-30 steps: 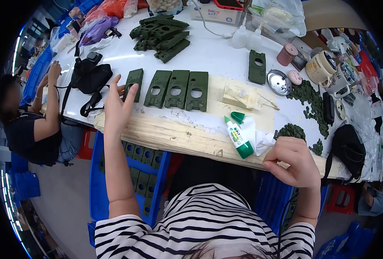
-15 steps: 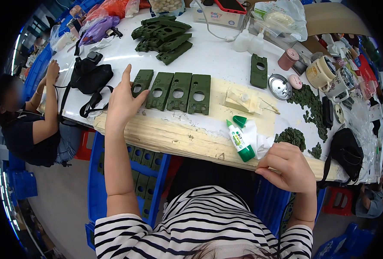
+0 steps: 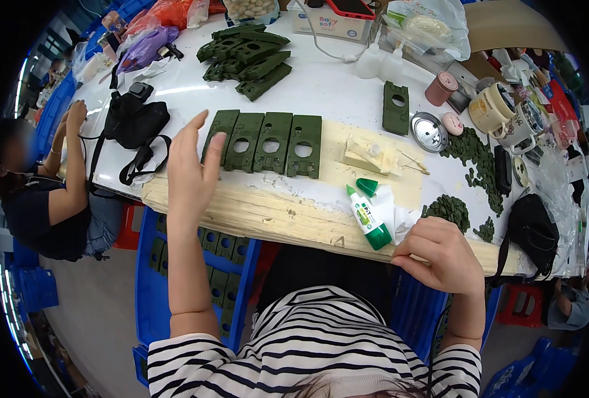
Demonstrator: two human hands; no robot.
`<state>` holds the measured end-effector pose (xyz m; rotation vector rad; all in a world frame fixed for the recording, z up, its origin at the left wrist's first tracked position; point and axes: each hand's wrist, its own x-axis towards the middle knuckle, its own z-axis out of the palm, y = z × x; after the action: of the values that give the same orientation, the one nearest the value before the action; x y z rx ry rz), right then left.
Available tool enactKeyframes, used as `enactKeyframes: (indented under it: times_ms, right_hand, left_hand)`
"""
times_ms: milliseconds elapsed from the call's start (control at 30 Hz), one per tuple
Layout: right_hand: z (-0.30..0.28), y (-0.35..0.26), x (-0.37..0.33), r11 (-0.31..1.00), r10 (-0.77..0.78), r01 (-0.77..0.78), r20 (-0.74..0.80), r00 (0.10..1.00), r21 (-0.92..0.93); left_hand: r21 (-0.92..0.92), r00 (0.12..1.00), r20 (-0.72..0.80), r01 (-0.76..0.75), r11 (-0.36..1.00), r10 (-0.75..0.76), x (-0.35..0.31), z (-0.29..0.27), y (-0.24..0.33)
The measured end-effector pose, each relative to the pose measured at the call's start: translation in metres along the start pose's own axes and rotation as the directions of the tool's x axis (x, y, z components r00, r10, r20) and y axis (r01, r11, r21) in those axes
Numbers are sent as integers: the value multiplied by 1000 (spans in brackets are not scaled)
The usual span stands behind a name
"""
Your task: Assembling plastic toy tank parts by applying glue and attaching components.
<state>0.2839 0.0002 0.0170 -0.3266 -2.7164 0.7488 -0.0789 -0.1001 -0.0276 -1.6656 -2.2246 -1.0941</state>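
Note:
Four dark green plastic plates with round holes lie side by side on the table; among them are a middle plate (image 3: 265, 159) and the right-end plate (image 3: 304, 126). My left hand (image 3: 192, 169) is open at the row's left end, thumb and fingers apart. It partly covers the leftmost plate (image 3: 223, 126), and whether it touches that plate I cannot tell. My right hand (image 3: 444, 255) rests at the table's front edge with curled fingers pressed together; anything in them is hidden. Near it lie an uncapped white-and-green glue bottle (image 3: 369, 219) and its green cap (image 3: 367, 186).
Behind the row is a pile of green plates (image 3: 248, 56). One plate (image 3: 395, 116) lies apart, near a round metal dish (image 3: 430, 131). Small green pieces (image 3: 448, 211) are heaped at right. Plates fill a blue crate (image 3: 150, 292) below. Another person (image 3: 49, 199) sits at left.
The leftmost plate has shifted toward me and now sits against the row. My left hand has moved slightly right and nearer. My right hand has stayed almost still.

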Motion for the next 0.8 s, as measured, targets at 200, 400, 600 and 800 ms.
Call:
enactKeyframes:
  times_ms: [200,400,600,800]
  right_hand:
    - [7,-2,9,1000,-14,14,-13,1000,-16]
    - [4,-6,7,1000,0,0,-7,1000,13]
    - [7,-4,17,944,263,-175,-320,910,280]
    - [7,-4,30,435,457,-274,52,888,858]
  left_hand:
    - [75,926,247,-314,947,287,-16,32,74]
    - [105,917,285,-320,942,280,-9,44,69]
    - [-7,867,239,-448,894,437,-20,20,92]
    - [-40,703,237,-683,730,671,-60,8,112]
